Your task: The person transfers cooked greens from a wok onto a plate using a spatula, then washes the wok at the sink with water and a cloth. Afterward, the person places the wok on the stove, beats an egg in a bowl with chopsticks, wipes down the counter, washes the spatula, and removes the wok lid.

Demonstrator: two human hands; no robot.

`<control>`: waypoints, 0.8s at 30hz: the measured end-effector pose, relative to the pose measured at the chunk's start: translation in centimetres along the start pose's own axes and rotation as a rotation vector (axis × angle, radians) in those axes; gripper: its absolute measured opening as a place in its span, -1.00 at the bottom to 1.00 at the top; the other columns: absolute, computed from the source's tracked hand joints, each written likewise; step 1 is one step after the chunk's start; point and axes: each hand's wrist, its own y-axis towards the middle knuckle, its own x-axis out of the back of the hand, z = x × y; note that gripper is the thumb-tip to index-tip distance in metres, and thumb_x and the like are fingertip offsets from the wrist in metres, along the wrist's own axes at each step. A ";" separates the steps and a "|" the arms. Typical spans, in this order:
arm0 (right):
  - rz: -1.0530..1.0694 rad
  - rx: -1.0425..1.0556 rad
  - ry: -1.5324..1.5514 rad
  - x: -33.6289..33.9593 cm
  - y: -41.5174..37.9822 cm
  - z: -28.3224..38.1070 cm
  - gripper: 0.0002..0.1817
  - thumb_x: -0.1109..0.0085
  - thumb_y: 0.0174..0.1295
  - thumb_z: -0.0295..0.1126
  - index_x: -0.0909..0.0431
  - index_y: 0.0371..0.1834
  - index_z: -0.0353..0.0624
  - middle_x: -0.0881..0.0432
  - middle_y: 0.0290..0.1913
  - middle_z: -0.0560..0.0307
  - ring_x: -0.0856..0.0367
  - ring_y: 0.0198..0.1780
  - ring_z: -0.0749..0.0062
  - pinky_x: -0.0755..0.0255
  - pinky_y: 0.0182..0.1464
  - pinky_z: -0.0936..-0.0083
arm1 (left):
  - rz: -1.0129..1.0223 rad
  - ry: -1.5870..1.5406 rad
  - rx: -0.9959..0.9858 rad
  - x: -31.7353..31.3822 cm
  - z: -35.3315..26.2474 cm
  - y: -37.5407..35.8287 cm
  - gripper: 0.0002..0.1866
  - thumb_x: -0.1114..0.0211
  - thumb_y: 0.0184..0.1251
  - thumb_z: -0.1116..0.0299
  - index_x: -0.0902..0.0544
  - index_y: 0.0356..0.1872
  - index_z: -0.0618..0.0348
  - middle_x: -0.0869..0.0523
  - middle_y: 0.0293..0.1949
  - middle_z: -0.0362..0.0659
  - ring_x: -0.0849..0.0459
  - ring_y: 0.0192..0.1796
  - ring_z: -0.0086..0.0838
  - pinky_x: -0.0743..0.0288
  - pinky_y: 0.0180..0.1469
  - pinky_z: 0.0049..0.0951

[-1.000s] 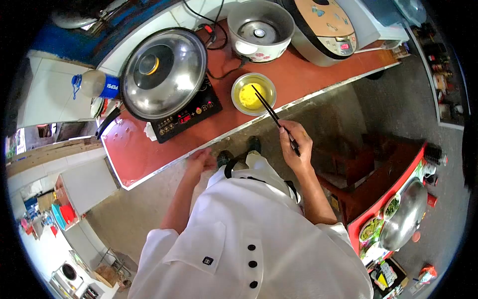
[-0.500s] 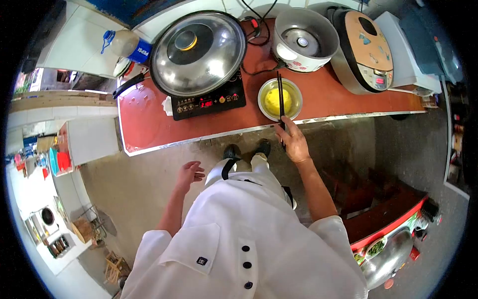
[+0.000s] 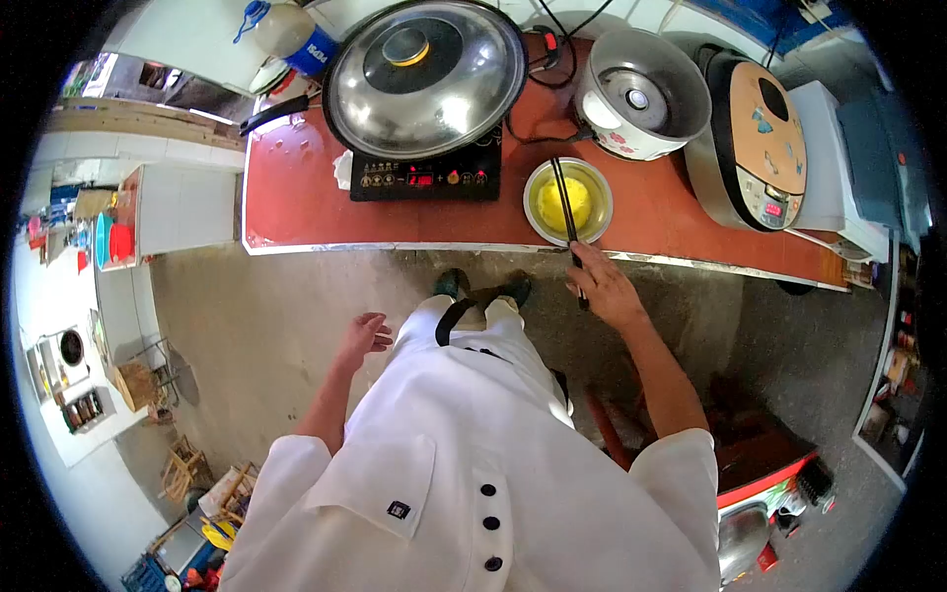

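Note:
My right hand [image 3: 604, 286] grips a pair of dark chopsticks [image 3: 565, 209] whose tips reach into a glass bowl [image 3: 567, 200] of yellow beaten egg near the front edge of the red counter [image 3: 296, 202]. My left hand [image 3: 363, 335] hangs free beside my white jacket, fingers apart, holding nothing, well below the counter edge.
A lidded steel pan [image 3: 426, 76] sits on a black induction cooker [image 3: 427, 178]. A white inner pot [image 3: 642, 94] and a brown-lidded rice cooker [image 3: 755, 138] stand to the right. A Pepsi bottle [image 3: 291, 30] lies at the back left. Bare concrete floor lies below.
The view has swung so the counter lies more level. My right hand stays at the bowl with the chopsticks; my left hand has dropped away from the counter edge.

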 end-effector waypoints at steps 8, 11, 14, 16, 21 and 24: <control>0.189 0.157 -0.001 2.5 3.2 -2.9 -0.56 -0.25 0.11 -0.44 -0.44 0.10 -0.19 -0.24 0.40 -0.08 -0.26 0.40 0.02 -0.22 0.40 0.18 | -0.022 0.004 0.042 -2.0 -0.8 -2.7 -0.62 -0.09 0.44 0.22 -0.50 0.13 0.25 -0.69 -0.20 -0.02 -0.71 -0.31 -0.35 -0.62 -0.28 -0.39; 0.250 0.130 0.005 4.1 4.2 -3.0 -0.46 -0.32 0.02 -0.43 -0.42 0.14 -0.17 -0.17 0.44 -0.05 -0.20 0.43 0.04 -0.19 0.42 0.17 | -0.035 0.009 0.033 -2.4 -1.2 -3.6 -0.63 -0.08 0.45 0.23 -0.50 0.13 0.25 -0.69 -0.19 -0.03 -0.71 -0.29 -0.35 -0.62 -0.25 -0.37; 0.296 0.160 -0.087 4.6 4.5 -3.8 -0.43 -0.31 0.01 -0.48 -0.43 0.18 -0.04 -0.16 0.46 -0.04 -0.18 0.45 0.05 -0.20 0.41 0.13 | -0.063 0.016 0.020 -2.5 -1.3 -4.5 -0.62 -0.07 0.46 0.22 -0.50 0.14 0.25 -0.68 -0.17 -0.03 -0.71 -0.29 -0.35 -0.62 -0.23 -0.37; 0.263 0.235 -0.176 4.9 4.5 -3.9 -0.41 -0.27 0.02 -0.51 -0.42 0.21 0.00 -0.15 0.46 -0.04 -0.18 0.44 0.05 -0.21 0.41 0.12 | -0.086 0.016 0.022 -2.3 -0.7 -5.2 -0.61 -0.07 0.47 0.21 -0.50 0.16 0.25 -0.68 -0.16 -0.02 -0.70 -0.30 -0.34 -0.63 -0.22 -0.39; 0.355 0.198 -0.270 7.1 4.9 -2.1 -0.24 -0.26 -0.06 -0.58 -0.36 0.32 0.14 -0.14 0.46 -0.05 -0.10 0.48 0.00 -0.11 0.45 0.11 | -0.088 -0.021 0.082 -0.1 2.5 -3.4 -0.63 -0.08 0.44 0.22 -0.52 0.13 0.22 -0.69 -0.16 -0.05 -0.70 -0.33 -0.39 -0.61 -0.28 -0.38; 0.488 0.048 -0.300 10.3 5.0 1.8 -0.06 -0.41 -0.20 -0.48 -0.24 0.40 0.09 -0.12 0.47 -0.09 -0.02 0.51 0.00 -0.05 0.47 0.10 | -0.109 -0.064 0.059 1.1 2.8 -3.3 -0.62 -0.09 0.41 0.22 -0.53 0.13 0.22 -0.69 -0.18 -0.05 -0.70 -0.36 -0.40 -0.62 -0.33 -0.38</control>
